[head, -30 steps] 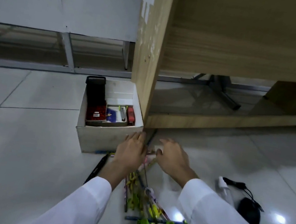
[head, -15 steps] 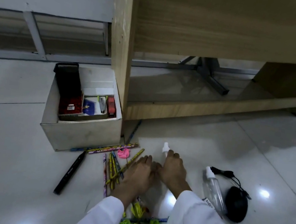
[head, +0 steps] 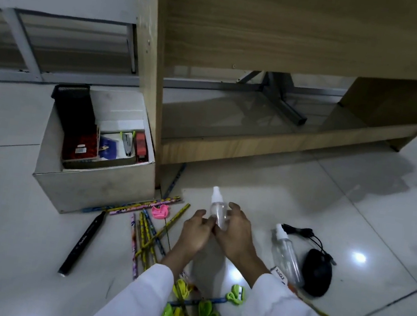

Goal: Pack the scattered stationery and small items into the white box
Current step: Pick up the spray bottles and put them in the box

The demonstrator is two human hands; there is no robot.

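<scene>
The white box (head: 93,194) stands on the floor at the left, against a wooden desk panel, holding a black mesh holder, a red pack, a stapler and other small items. A small clear spray bottle (head: 217,209) is tilted upward between my hands. My right hand (head: 238,234) grips its body and my left hand (head: 195,230) touches its lower end with the fingertips. Several patterned pencils (head: 147,232), a pink sharpener (head: 160,211) and a black marker (head: 84,242) lie on the tiles left of my hands.
A second clear spray bottle (head: 286,253) and a black mouse (head: 317,273) with its cord lie to the right. Green and yellow clips (head: 189,314), a green sharpener (head: 237,294) and a tape roll lie near my sleeves. The wooden desk (head: 274,32) rises behind.
My hands pulled back from the box's front corner toward me. The small spray bottle has come up off the floor between them. The view shifted right and down.
</scene>
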